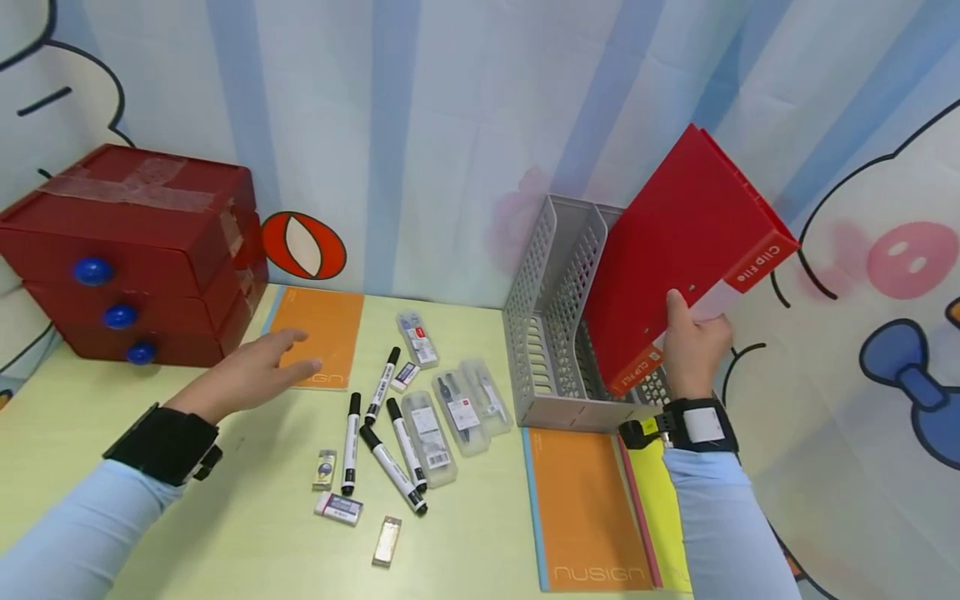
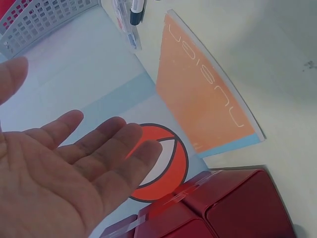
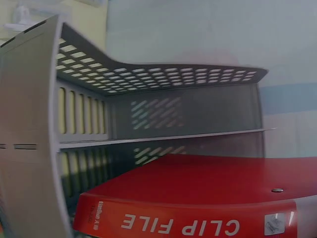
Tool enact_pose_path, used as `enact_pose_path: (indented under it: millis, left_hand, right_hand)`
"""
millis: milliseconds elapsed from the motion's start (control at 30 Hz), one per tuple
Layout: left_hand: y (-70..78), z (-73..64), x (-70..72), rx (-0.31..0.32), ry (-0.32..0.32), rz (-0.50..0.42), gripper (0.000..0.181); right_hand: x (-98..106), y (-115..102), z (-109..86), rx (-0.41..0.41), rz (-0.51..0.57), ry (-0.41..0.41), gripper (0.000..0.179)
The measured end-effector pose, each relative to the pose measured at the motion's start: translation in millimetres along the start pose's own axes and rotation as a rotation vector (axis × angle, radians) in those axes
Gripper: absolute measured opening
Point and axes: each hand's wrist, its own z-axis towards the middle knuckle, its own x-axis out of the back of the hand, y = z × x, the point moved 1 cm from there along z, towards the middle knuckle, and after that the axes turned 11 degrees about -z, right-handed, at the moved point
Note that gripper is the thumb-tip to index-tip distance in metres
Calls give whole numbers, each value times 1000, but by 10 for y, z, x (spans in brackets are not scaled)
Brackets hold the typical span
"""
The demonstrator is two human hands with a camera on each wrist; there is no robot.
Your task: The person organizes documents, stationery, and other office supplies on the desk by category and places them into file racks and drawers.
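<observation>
My right hand (image 1: 696, 354) grips a red clip file (image 1: 675, 233) along its labelled spine, thumb on the near face. Tilted, the file has its lower end inside the right part of a grey perforated file rack (image 1: 577, 414). In the right wrist view, the file (image 3: 198, 181) lies on one side of the rack's divider (image 3: 163, 138); the hand itself is out of that picture. My left hand (image 1: 247, 375) holds nothing and hovers with fingers extended by an orange notebook (image 1: 326, 321). Its palm and spread fingers show in the left wrist view.
A dark red drawer box (image 1: 127, 225) with blue knobs stands at left. Several markers (image 1: 351, 442), erasers (image 1: 339, 508) and clear plastic cases (image 1: 429, 437) lie mid-table. Before the rack are another orange notebook (image 1: 585, 508) and a yellow one (image 1: 658, 492). A curtain (image 1: 450, 125) hangs behind.
</observation>
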Motion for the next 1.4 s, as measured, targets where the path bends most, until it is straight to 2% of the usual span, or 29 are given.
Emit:
enact_pose_path:
  millis: [100,233,333,467,700,833,933,1133,1400]
  left_hand:
    - [-2,7,-28,7,0,6,79]
    - [6,16,-60,12,1,20,77]
    - [22,13,-80,9,-3,24,76]
    - [42,4,-102,4,-6,20,77]
    - [14,-4,-132,34,-6,11,78]
    - [-9,0,-142,26,-6,8,78]
    - [-23,-1,-144,25,-4,7,77]
    - [-46,-17,-164,48,-12,1,78]
    - [-64,-32,-168,51,-10,6,78]
  right_hand:
    - [-53,119,-6,-63,-2,-32,50]
    - [-105,328,-36,-112,-58,-53,54]
    - [-139,521,-73,-160,-151,-42,57]
    - [-165,689,-143,-248,-204,-28,62]
    - [-192,671,-194,-246,-184,-50,72]
    - [-184,654,-223,-273,-175,-76,77]
    - [-188,653,-231,-262,-184,-87,78]
    - [-237,652,-258,-221,-231,-67,74]
    - [-285,643,-320,-266,-198,-42,76]
